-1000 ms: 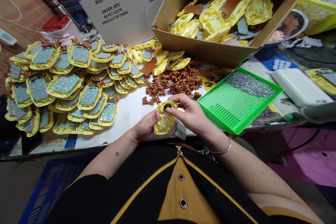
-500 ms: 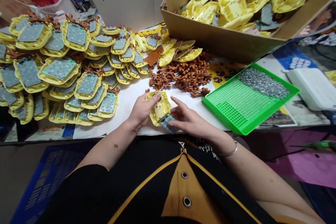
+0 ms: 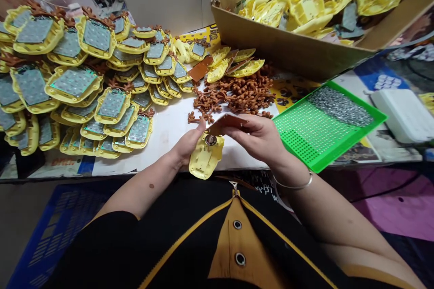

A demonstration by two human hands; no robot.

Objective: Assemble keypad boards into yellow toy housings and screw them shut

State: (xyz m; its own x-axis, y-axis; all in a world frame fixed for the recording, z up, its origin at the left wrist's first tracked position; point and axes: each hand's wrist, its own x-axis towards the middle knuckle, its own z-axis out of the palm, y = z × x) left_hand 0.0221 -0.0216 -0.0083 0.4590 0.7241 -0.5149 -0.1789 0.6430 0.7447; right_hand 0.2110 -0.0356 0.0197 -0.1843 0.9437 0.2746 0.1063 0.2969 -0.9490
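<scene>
My left hand (image 3: 186,146) grips a yellow plastic shell (image 3: 205,159) at the table's near edge, with a small round speaker showing in its upper part. My right hand (image 3: 262,137) pinches a brown circuit board (image 3: 228,122), holding it tilted just above the shell. A heap of brown antler-shaped pieces (image 3: 237,95) lies right behind both hands. Stacks of assembled yellow shells with grey keypads (image 3: 84,81) fill the table's left side.
A green perforated tray (image 3: 322,126) with a pile of small screws (image 3: 339,106) sits to the right. An open cardboard box (image 3: 288,49) of loose yellow shells and boards stands behind it. A white device (image 3: 403,115) lies far right. A blue crate (image 3: 50,244) is under the table.
My right hand lifted the board up off the shell, so its brown side now shows. The left hand shifted the shell slightly toward me and tilted it.
</scene>
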